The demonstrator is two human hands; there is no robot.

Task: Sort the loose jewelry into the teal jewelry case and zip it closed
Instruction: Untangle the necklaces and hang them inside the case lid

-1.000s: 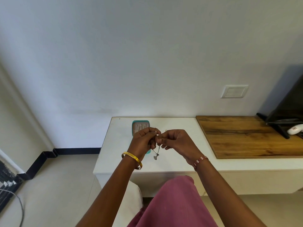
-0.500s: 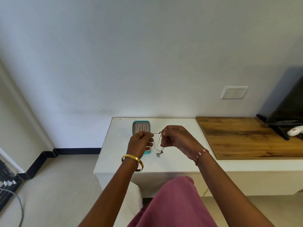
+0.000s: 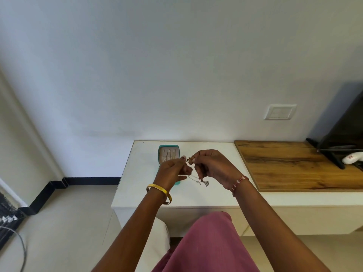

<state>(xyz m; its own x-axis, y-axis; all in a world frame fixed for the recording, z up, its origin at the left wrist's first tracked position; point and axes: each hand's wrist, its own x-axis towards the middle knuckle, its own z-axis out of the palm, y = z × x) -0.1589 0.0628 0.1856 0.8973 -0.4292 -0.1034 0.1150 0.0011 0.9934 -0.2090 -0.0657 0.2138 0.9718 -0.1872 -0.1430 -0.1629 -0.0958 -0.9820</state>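
The teal jewelry case (image 3: 168, 154) lies open on the white table (image 3: 137, 185), its beige lining with several pieces showing; my left hand hides its near half. Above the table, my left hand (image 3: 172, 173) and my right hand (image 3: 212, 165) each pinch an end of a thin chain necklace (image 3: 193, 178). The chain sags between them and its small silver pendant (image 3: 205, 183) hangs below my right hand. A small gold bit, perhaps the clasp, shows at my right fingertips.
A wooden board (image 3: 294, 165) covers the table's right part. On it, at the far right, stand a dark screen (image 3: 345, 130) on a stand and a white device (image 3: 352, 158). A wall switch (image 3: 280, 112) is above. Floor and a cable lie to the left.
My hands moved apart a little and rose slightly, so the chain now sags between them. The pendant shifted right, under my right hand.
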